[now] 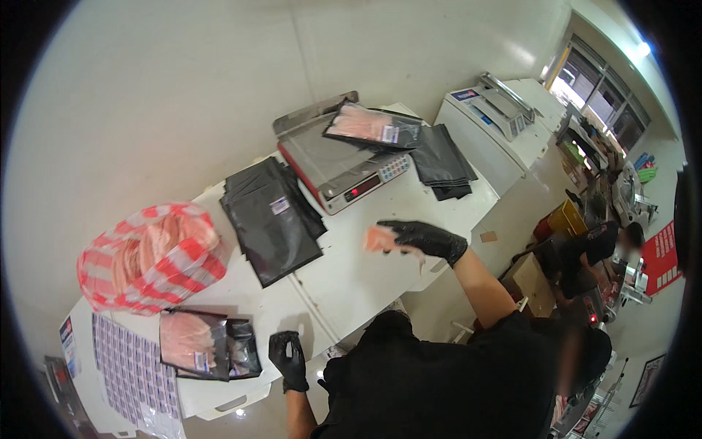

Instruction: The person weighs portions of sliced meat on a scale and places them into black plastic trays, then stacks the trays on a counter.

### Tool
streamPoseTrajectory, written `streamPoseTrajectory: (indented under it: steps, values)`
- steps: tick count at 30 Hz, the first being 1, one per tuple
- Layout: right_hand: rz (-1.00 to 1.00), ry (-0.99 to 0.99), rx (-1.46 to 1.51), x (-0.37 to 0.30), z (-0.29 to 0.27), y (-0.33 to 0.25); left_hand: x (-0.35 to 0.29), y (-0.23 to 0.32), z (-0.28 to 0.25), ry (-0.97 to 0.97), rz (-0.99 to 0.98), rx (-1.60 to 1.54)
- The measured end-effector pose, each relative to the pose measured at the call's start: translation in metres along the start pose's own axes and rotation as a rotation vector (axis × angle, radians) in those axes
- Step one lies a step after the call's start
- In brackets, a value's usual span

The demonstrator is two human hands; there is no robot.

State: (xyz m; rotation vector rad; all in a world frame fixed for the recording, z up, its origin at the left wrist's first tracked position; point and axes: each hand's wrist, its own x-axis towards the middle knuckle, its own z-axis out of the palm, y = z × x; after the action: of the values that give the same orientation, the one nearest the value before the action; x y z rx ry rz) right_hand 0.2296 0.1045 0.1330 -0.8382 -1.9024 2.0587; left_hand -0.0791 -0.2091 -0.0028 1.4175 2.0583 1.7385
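Fingers of the right hand (426, 238) (black glove) closed round a limp pink meat piece (379, 239); one end juts out past the fingertips, a thin shred hangs beneath the hand. Held above the white table (336, 289). Left hand (289, 361), same glove: fingers loosely curled, a gap showing between them, nothing seen in their hold.

Just left of the left fingers: filled pouch (191, 340), pink meat under clear film, overlapping a dark pouch (243, 350). Farther left: label sheet (137, 358). Well ahead and left of them: checked bag (99, 274), red and white, heaped with more pink meat.

Left of the right fingers, apart: fanned black pouches (274, 238) (label on top). Ahead of those fingers: scale (307, 172), red display lit, a filled pack (368, 126) lying partly on its plate. Ahead and right: second black stack (444, 159).
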Motion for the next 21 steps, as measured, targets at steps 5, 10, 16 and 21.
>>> streamPoseTrajectory:
  steps: [5,10,16,21]
  values:
    - [-0.455,0.387,-0.675,-0.032,-0.133,0.005,0.100,0.070,0.097,-0.045,0.268,-0.037]
    - [-0.679,0.256,-0.048,-0.004,-0.302,0.047,0.145,0.138,0.232,-0.155,0.303,-0.276]
    - [-0.771,0.222,-0.446,0.106,-0.384,0.060,0.113,0.186,0.339,-0.320,0.250,-0.220]
    - [-0.606,0.079,-0.729,0.166,-0.380,0.028,0.077,0.167,0.359,-0.251,0.046,-0.073]
